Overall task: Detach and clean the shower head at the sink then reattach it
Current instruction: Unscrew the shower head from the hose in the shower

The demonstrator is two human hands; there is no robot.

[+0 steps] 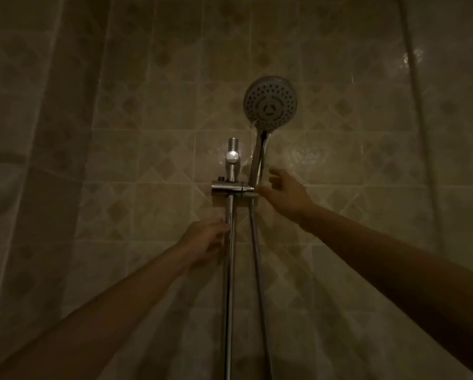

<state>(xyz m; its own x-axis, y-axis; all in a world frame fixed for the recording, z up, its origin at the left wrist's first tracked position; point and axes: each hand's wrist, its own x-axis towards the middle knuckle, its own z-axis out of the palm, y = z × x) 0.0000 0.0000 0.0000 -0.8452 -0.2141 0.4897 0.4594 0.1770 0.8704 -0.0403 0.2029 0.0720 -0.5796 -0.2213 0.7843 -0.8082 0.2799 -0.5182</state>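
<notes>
Wall: your dim tiled wall carries everything here.
Rail: your left hand curls loosely beside the slide rail, likely steadying.
Shower head: it sits upright in its holder, hose hanging below.
Right hand: your grip is wide, holding nothing, just beside the handle, ready to lift.

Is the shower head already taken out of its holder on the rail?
No, the shower head sits upright in the holder on the rail, with the right hand open beside its handle.
</notes>
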